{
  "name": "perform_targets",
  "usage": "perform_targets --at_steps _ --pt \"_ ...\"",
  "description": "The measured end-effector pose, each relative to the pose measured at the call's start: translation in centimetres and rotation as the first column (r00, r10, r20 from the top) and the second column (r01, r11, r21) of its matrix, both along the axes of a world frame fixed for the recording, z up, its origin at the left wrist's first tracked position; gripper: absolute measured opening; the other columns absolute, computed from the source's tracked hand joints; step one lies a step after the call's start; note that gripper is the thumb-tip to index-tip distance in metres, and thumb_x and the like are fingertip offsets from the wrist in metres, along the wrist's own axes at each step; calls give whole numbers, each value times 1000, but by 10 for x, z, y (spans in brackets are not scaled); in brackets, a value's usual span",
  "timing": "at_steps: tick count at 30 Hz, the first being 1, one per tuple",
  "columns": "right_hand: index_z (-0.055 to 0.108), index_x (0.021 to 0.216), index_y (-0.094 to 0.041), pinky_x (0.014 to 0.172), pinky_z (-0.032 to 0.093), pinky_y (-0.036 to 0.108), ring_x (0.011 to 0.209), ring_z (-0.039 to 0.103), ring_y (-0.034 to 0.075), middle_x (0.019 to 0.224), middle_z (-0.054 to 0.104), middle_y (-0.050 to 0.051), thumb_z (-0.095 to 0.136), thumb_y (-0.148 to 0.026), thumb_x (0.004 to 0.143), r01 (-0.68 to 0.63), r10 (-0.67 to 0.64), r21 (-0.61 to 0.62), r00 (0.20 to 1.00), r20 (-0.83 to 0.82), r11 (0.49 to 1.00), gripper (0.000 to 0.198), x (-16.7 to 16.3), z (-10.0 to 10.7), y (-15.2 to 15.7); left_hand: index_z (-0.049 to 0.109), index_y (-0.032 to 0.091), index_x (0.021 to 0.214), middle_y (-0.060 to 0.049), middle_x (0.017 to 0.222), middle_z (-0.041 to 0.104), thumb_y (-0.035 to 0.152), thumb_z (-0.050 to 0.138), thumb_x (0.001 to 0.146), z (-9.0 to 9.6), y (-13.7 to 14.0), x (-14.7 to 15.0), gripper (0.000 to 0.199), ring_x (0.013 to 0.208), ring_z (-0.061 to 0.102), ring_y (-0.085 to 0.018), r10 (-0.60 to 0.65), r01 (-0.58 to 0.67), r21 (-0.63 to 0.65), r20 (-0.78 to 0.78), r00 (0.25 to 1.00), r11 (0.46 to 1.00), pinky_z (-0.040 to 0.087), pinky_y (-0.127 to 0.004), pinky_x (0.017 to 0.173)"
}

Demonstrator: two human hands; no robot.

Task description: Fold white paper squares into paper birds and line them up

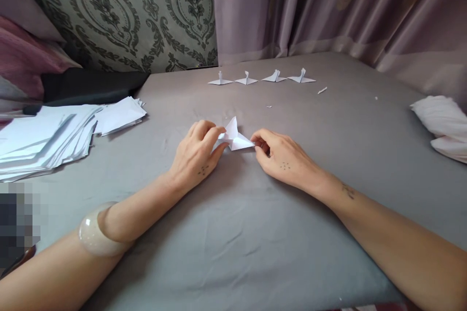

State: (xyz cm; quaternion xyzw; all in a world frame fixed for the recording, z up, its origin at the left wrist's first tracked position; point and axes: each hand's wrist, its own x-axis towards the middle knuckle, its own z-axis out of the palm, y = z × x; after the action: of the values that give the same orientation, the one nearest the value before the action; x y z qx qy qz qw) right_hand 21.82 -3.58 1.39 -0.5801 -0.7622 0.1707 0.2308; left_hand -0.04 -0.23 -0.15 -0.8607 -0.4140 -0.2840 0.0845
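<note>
A folded white paper crane (241, 143) is held just above the grey cloth in the middle of the head view, one point sticking up and another reaching right. My left hand (195, 150) pinches its left side between thumb and fingers, hiding that part. At the right tip, the thumb and forefinger of my right hand (282, 155) are closed on the paper point. Farther back, several finished-looking paper cranes (247, 78) stand in a row with wings spread.
Stacked white paper sheets (47, 141) lie at the left, with smaller cut sheets (120, 115) beside them. Paper scraps (322, 90) dot the grey cloth (233, 233). A crumpled white bundle (443, 124) lies at the right edge. Purple curtains (292, 9) hang behind.
</note>
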Motion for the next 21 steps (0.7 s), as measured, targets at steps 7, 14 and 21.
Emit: perform_targets --at_steps 7,14,21 --pt "57 101 -22 65 46 27 74 61 14 90 68 2 50 -17 81 9 -3 20 958 -285 1000 22 -2 -8 6 69 20 89 -7 100 67 32 53 92 3 4 0 20 90 58 -19 -39 57 -96 178 983 994 47 -35 81" --pt "53 101 -20 74 51 31 87 64 17 94 68 6 58 -20 78 179 -45 182 821 -570 967 23 -3 -1 13 73 18 85 -5 81 69 46 70 76 9 7 3 30 71 58 -14 444 370 -671 720 533 642 43 -26 64" --pt "53 102 -22 80 50 34 88 66 17 95 70 4 64 -31 81 93 62 249 831 -552 964 26 -6 -1 9 73 14 78 -6 78 66 41 81 64 10 5 7 31 70 57 -13 592 522 -684 719 364 510 41 -24 61"
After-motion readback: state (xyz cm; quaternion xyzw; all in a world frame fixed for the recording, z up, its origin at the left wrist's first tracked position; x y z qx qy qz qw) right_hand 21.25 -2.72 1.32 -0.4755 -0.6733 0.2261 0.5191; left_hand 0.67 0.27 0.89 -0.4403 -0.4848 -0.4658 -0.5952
